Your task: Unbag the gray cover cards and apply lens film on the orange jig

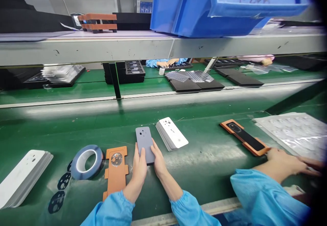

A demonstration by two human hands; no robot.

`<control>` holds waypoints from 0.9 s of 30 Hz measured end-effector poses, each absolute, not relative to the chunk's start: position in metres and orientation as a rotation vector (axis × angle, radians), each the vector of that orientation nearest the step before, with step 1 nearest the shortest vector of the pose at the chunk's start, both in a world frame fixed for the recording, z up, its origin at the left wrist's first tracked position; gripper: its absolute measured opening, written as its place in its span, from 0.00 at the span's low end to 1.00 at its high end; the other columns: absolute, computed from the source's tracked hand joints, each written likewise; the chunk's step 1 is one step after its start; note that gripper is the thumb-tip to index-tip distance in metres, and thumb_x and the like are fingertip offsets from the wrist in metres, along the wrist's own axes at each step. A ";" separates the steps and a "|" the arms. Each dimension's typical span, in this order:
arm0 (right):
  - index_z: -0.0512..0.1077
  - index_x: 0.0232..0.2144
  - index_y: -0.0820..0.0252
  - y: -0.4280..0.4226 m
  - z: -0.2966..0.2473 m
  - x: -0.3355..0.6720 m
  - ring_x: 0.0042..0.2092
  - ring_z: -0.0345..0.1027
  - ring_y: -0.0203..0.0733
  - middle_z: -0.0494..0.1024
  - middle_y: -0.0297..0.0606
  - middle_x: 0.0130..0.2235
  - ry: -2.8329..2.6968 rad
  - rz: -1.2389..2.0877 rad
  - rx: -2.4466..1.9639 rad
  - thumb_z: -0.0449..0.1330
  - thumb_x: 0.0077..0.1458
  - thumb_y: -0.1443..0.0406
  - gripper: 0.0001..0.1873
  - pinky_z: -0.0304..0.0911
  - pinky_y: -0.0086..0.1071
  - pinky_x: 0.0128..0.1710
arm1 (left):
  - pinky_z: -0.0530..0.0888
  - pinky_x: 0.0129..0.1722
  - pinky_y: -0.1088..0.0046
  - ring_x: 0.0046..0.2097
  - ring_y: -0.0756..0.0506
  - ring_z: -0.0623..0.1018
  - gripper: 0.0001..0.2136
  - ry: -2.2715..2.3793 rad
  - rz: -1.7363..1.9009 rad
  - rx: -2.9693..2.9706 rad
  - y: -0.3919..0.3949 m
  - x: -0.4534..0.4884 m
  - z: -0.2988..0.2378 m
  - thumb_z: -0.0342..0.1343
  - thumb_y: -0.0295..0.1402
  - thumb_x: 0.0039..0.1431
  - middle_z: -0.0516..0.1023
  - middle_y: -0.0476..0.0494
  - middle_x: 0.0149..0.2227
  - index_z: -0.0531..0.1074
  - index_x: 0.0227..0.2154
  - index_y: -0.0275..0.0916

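Both my hands hold a grey phone back cover [144,141] with camera holes, just above the green belt. My left hand [139,166] grips its lower left edge, fingers curled. My right hand [157,160] grips the lower right edge. An orange jig [116,170] with a round camera cut-out lies just left of my left hand. A roll of blue tape [87,162] lies further left. A stack of white back covers [171,134] sits right of the grey cover.
Another stack of white covers [21,176] lies at the far left, with black camera-ring stickers [60,192] beside it. A co-worker's hand [283,163] in a blue sleeve rests at the right near a second orange jig [244,137] and clear trays [293,130]. Blue bins [224,8] hang overhead.
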State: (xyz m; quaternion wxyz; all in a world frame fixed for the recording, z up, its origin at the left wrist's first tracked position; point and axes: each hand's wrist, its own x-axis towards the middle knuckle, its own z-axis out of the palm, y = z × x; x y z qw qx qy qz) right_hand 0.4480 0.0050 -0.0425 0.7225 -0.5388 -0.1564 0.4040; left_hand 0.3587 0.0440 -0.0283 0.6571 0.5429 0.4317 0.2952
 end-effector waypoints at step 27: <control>0.76 0.47 0.53 -0.079 -0.001 0.385 0.33 0.74 0.46 0.80 0.39 0.32 -1.374 0.538 -1.151 0.56 0.56 0.77 0.21 0.71 0.41 0.33 | 0.75 0.36 0.69 0.32 0.45 0.78 0.14 1.615 0.913 1.577 0.035 0.150 0.025 0.53 0.43 0.63 0.78 0.44 0.29 0.77 0.36 0.38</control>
